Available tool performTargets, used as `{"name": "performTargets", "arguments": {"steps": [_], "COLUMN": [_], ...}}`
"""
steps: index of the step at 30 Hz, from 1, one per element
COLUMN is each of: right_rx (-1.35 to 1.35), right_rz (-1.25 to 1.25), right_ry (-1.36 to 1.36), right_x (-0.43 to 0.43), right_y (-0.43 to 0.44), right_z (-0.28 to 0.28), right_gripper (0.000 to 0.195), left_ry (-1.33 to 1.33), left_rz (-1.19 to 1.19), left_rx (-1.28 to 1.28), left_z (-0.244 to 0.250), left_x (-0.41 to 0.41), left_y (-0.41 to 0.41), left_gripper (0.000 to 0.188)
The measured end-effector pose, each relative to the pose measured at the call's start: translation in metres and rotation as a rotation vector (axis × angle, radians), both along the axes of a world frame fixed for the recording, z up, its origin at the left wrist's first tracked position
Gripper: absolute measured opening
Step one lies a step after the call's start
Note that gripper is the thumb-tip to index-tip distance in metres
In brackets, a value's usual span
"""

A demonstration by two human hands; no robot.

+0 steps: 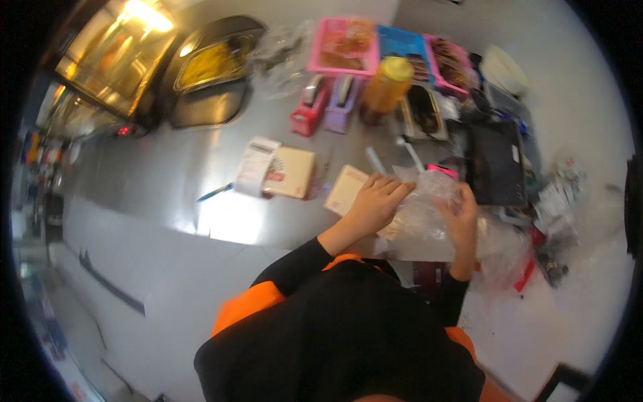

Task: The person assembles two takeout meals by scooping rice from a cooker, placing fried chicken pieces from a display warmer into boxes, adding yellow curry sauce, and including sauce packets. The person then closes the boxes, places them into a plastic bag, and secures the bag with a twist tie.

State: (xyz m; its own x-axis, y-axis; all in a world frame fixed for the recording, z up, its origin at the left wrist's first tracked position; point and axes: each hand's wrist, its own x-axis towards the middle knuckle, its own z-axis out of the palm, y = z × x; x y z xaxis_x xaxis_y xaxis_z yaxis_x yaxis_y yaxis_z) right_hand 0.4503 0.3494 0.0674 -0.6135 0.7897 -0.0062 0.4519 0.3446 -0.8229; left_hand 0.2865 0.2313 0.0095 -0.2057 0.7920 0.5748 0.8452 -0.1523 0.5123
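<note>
Clear plastic bags [419,216] lie crumpled at the near edge of the steel table. My right hand [459,203] has its fingers closed on the thin plastic at the bags' right side. Just left of it, my left hand [384,198] rests palm down with its fingers bent at the edge of the plastic; whether it pinches the film is blurred. Partly under my left hand lies a small cardboard box [346,188]. A second closed box [294,172] sits further left, with a printed paper slip [256,166] over its left end. A blue pen [216,192] lies beside the slip.
Red [309,108] and purple tape dispensers [341,105] stand behind the boxes, beside a yellow-capped squeeze bottle [387,88]. Pink [344,45] and blue baskets [402,42] line the back. A black flat case [495,163] lies right; a metal tray [213,65] and lit display cabinet [118,60] stand left.
</note>
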Motion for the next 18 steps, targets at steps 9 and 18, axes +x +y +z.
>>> {"name": "performTargets", "arguments": {"steps": [9, 18], "right_rx": [0.366, 0.093], "right_rz": [-0.011, 0.695], "right_ry": [-0.403, -0.598], "right_x": [0.020, 0.056], "right_y": [-0.004, 0.019], "right_z": [-0.077, -0.100], "right_gripper": [0.049, 0.086], "left_ry": [-2.058, -0.529], "left_rz": [-0.334, -0.342], "left_rx": [-0.294, -0.220], "left_z": [-0.014, 0.042], "left_x": [0.012, 0.018], "left_y": [0.030, 0.053], "left_gripper": [0.018, 0.027]}}
